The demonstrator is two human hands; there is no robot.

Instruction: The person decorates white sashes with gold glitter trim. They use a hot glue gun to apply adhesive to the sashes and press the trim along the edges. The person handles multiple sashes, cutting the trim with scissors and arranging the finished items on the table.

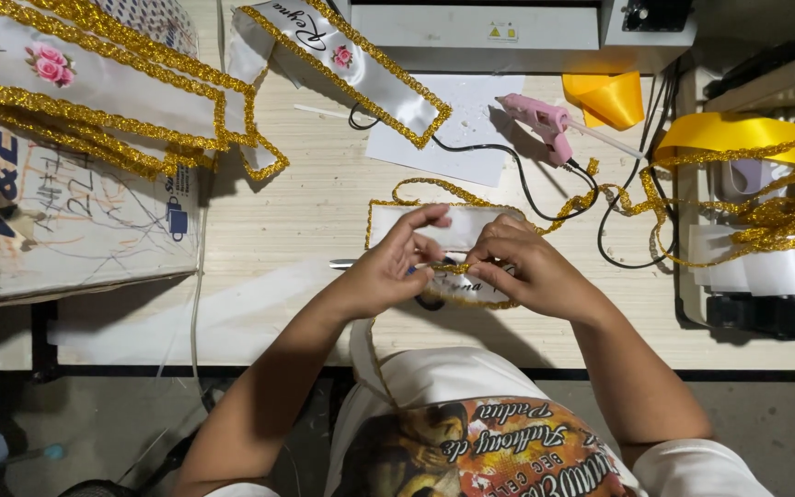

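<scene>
I am pinching a strip of gold glitter trim (455,268) between the fingertips of my left hand (388,269) and my right hand (528,272), both closing on it so it is sitting along the edge of the white satin sash (471,224) lying directly under them. Just beyond my right hand, the pink glue gun (542,120) is resting on a white paper sheet (457,129), within reach. Farther left, finished trimmed sashes (94,83) are lying piled aside.

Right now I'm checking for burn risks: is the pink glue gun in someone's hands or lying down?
Lying down. The glue gun rests on its side on the table, apart from both hands.
</scene>
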